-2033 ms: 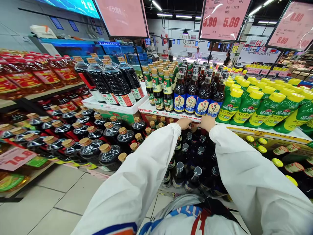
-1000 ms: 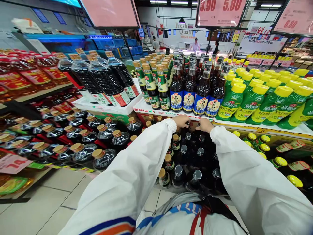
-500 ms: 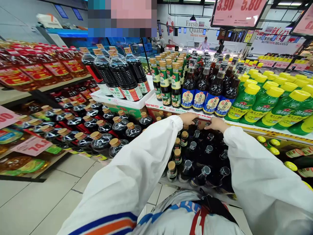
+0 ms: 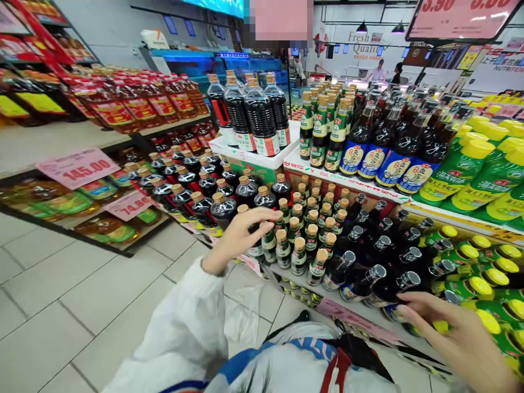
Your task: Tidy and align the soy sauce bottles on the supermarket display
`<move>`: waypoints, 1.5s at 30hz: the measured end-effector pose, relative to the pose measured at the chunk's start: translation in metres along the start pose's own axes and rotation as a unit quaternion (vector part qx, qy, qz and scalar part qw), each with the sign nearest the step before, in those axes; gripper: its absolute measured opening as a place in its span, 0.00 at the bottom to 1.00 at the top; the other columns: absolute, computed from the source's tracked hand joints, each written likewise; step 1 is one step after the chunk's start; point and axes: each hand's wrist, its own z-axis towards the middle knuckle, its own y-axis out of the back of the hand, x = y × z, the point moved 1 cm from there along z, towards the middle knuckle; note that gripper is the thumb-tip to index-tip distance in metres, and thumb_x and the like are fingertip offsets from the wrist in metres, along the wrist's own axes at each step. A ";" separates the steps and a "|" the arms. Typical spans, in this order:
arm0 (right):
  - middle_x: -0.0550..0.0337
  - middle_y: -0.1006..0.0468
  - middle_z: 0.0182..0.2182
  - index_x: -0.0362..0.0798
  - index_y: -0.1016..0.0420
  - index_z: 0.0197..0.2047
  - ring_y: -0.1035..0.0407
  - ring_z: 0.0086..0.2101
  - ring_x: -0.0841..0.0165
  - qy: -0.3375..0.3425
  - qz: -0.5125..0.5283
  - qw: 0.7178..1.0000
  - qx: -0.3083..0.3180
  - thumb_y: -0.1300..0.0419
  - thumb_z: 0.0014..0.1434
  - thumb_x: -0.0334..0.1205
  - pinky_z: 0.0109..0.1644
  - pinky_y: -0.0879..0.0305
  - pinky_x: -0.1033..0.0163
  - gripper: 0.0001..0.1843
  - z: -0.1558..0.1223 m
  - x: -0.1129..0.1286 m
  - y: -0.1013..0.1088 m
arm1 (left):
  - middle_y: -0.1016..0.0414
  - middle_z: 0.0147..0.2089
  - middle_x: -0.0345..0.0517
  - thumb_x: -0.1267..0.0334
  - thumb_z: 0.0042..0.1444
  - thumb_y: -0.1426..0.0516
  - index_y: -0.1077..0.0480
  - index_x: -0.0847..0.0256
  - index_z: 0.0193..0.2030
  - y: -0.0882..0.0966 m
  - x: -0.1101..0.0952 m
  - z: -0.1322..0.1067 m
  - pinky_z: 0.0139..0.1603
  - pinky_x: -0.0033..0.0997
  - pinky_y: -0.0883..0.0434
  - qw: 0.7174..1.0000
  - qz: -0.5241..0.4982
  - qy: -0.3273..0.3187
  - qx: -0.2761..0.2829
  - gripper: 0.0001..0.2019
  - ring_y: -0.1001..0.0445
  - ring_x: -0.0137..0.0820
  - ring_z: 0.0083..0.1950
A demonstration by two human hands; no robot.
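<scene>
Spanning tan-capped bottles: left hand at their left edge, grip unclear; right hand beyond their right, fingers parted, unladen. Tight rows likely want light fingertips.

The low, pale shelf bears close rows of large dark bottles with tan caps, small dark glass bottles with gold caps, dark glass bottles with silver caps and green bottles with yellow caps. On the pale grey tiled floor, just before the shelf, lies a crumpled, whitish, translucent sheet.
</scene>
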 end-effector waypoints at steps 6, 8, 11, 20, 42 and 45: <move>0.51 0.22 0.34 0.42 0.20 0.44 0.27 0.33 0.64 -0.116 0.147 0.976 0.114 0.42 0.56 0.69 0.40 0.30 0.59 0.35 0.036 0.007 -0.117 | 0.22 0.52 0.46 0.60 0.69 0.43 0.22 0.63 0.47 -0.045 0.003 -0.158 0.49 0.21 0.27 0.957 -0.055 0.250 -0.135 0.11 0.24 0.25 0.53; 0.54 0.21 0.35 0.44 0.19 0.44 0.28 0.33 0.65 -0.098 0.120 0.982 0.112 0.43 0.58 0.68 0.40 0.31 0.59 0.33 0.026 0.006 -0.137 | 0.23 0.52 0.49 0.56 0.68 0.43 0.22 0.63 0.47 -0.058 -0.004 -0.187 0.47 0.24 0.25 0.945 -0.076 0.296 -0.120 0.13 0.24 0.28 0.53; 0.55 0.21 0.37 0.46 0.19 0.45 0.27 0.35 0.66 -0.093 0.095 0.985 0.112 0.43 0.60 0.66 0.40 0.31 0.58 0.31 -0.001 -0.004 -0.152 | 0.24 0.54 0.50 0.54 0.69 0.44 0.21 0.61 0.47 -0.066 -0.018 -0.213 0.48 0.26 0.26 0.945 -0.075 0.315 -0.056 0.14 0.24 0.29 0.55; 0.59 0.23 0.48 0.50 0.24 0.57 0.26 0.41 0.73 0.034 -0.024 0.977 -0.211 0.35 0.64 0.51 0.38 0.25 0.70 0.21 -0.002 0.041 -0.112 | 0.25 0.55 0.46 0.55 0.70 0.45 0.21 0.58 0.47 -0.023 0.005 -0.256 0.47 0.22 0.26 0.948 -0.081 0.303 -0.062 0.13 0.25 0.26 0.55; 0.51 0.23 0.38 0.41 0.29 0.51 0.28 0.43 0.55 -0.307 -0.336 0.888 0.068 0.36 0.65 0.46 0.40 0.47 0.60 0.18 0.127 0.121 -0.203 | 0.24 0.53 0.39 0.63 0.69 0.44 0.23 0.55 0.48 0.119 0.198 -0.199 0.58 0.25 0.30 0.988 -0.066 0.134 0.037 0.08 0.25 0.24 0.56; 0.50 0.23 0.38 0.40 0.28 0.51 0.28 0.43 0.55 -0.299 -0.342 0.888 0.072 0.37 0.67 0.47 0.39 0.47 0.60 0.18 0.128 0.120 -0.202 | 0.24 0.53 0.39 0.68 0.70 0.45 0.23 0.56 0.49 0.096 0.174 -0.161 0.58 0.22 0.30 0.984 -0.146 0.089 0.060 0.09 0.25 0.21 0.55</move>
